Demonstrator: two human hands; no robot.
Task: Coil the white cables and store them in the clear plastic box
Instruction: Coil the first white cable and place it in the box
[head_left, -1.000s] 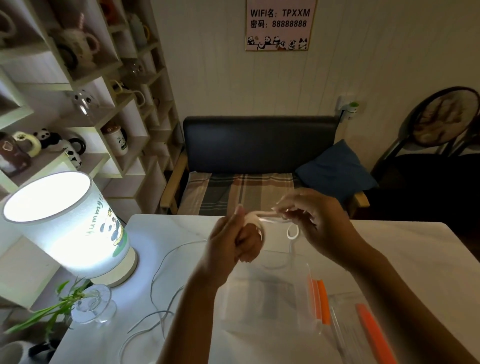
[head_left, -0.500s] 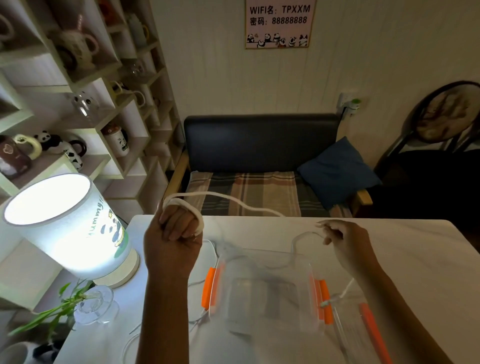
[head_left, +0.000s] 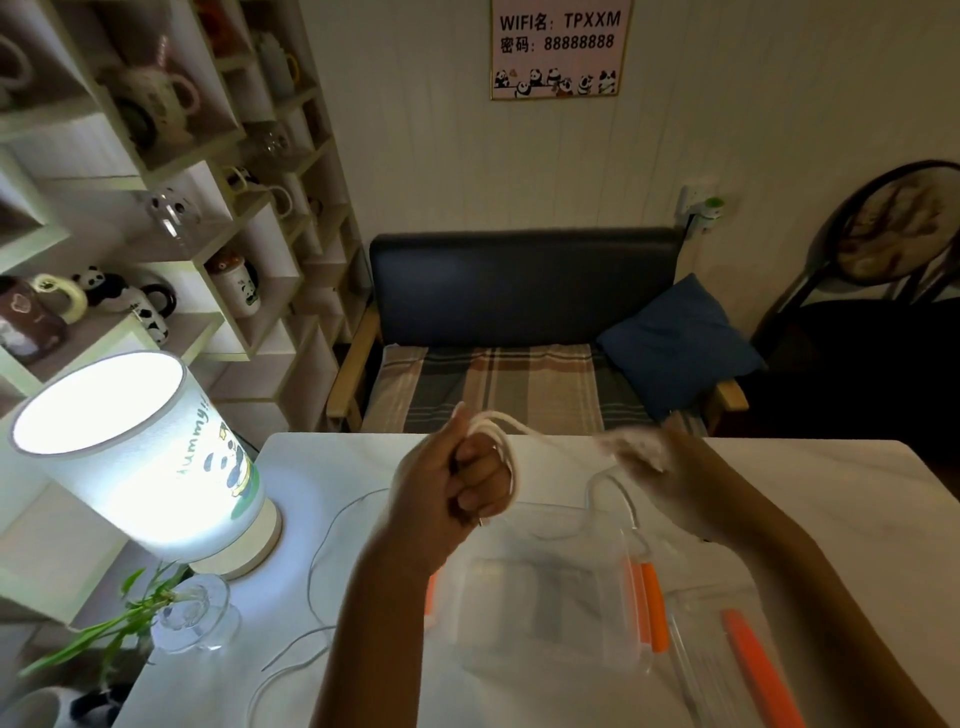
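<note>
My left hand is a fist above the table with several loops of a white cable wound around it. The cable runs rightward from the loops to my right hand, which is blurred and pinches the strand. A slack piece hangs from there toward the clear plastic box, which sits open under my forearms and has orange latches at its sides. A second thin white cable lies loose on the table left of the box.
The box's clear lid with an orange latch lies at the right. A lit lamp and a glass vase with a plant stand at the table's left. Shelves with mugs stand left; a bench is behind the table.
My left hand has swung from the left back toward the middle with more cable looped on it. My right hand has risen and moved toward it, shortening the free strand.
</note>
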